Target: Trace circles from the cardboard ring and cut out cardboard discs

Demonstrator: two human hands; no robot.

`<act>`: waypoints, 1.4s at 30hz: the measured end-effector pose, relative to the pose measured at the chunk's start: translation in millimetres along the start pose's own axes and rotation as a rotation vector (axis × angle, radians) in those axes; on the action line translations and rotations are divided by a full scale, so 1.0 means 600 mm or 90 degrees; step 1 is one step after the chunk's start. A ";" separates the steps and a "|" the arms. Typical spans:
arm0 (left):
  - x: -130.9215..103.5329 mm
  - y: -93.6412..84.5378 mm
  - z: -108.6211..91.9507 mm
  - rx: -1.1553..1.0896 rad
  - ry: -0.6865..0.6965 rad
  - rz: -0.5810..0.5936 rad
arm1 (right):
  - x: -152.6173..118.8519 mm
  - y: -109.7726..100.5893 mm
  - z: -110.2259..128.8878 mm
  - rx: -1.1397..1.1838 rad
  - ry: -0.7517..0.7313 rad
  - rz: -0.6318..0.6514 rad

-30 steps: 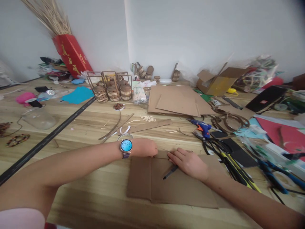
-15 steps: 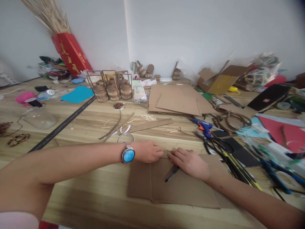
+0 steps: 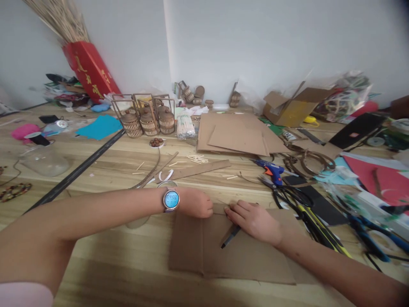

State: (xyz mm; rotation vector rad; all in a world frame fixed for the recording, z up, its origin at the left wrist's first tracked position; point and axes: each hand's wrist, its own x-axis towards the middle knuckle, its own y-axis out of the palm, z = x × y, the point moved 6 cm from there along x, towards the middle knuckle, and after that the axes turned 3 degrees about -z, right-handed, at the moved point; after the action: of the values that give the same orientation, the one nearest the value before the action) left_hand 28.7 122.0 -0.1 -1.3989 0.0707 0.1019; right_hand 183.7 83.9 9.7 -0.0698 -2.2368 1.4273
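A brown cardboard sheet (image 3: 243, 260) with a crease lies near the front of the wooden table. My left hand (image 3: 198, 203), a watch on its wrist, rests at the sheet's upper left edge with its fingers curled; whatever it may grip is hidden. At the upper edge, right of it, my right hand (image 3: 252, 219) lies over the cardboard with bent fingers. A dark pen (image 3: 229, 238) sticks out from under that hand, its tip toward the lower left. A white ring lies partly hidden behind my left wrist.
Stacked cardboard (image 3: 234, 132) lies farther back, beside small woven baskets (image 3: 149, 121). A blue glue gun (image 3: 271, 169), black scissors (image 3: 287, 189) and yellow-black tools sit to the right. Thin sticks and strips lie behind my hands.
My left hand has shifted slightly left and its fingers look more curled, farther from my right hand. My right hand and the pen have hardly moved.
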 end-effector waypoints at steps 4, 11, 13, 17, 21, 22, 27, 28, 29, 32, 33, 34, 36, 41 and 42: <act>0.006 -0.002 0.006 -0.021 -0.017 0.036 | 0.001 -0.002 0.000 0.000 -0.004 -0.002; 0.014 -0.017 0.011 -0.071 -0.095 0.088 | 0.001 -0.002 -0.004 0.012 0.012 0.000; 0.015 -0.024 0.018 -0.089 -0.128 0.092 | 0.001 0.000 -0.004 0.020 0.026 0.000; 0.000 -0.040 0.042 -0.118 -0.219 0.061 | 0.004 0.006 -0.009 0.038 0.065 0.006; -0.038 -0.046 0.046 -0.148 -0.283 0.011 | 0.005 0.007 -0.016 0.062 0.082 0.016; -0.045 -0.045 0.041 -0.157 -0.282 -0.004 | 0.005 0.007 -0.017 0.068 0.079 0.019; -0.040 -0.025 0.013 -0.169 -0.245 -0.062 | 0.005 0.010 -0.019 0.077 0.056 0.023; -0.035 -0.018 0.011 -0.166 -0.241 -0.067 | 0.005 0.011 -0.019 0.077 0.054 0.022; -0.032 -0.011 0.009 -0.161 -0.236 -0.071 | 0.004 0.012 -0.018 0.076 0.052 0.021; -0.027 0.008 0.005 -0.138 -0.225 -0.079 | 0.004 0.013 -0.015 0.072 0.048 0.018; -0.027 0.013 0.003 -0.128 -0.222 -0.080 | 0.005 0.013 -0.014 0.070 0.046 0.016; -0.027 0.016 0.000 -0.119 -0.219 -0.082 | 0.005 0.013 -0.012 0.069 0.042 0.016; -0.028 0.020 -0.004 -0.106 -0.209 -0.089 | 0.008 0.012 -0.009 0.067 0.033 0.015; -0.025 0.010 -0.008 -0.100 -0.173 -0.117 | 0.014 0.009 -0.006 0.063 0.017 0.019; -0.024 0.008 -0.007 -0.103 -0.170 -0.121 | 0.014 0.009 -0.006 0.062 0.014 0.020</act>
State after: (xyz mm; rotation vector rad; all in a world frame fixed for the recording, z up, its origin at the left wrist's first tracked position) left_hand 13.9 118.4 -3.9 -1.5338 -0.2978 0.1373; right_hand 176.4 92.0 9.4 -0.0878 -2.1531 1.5422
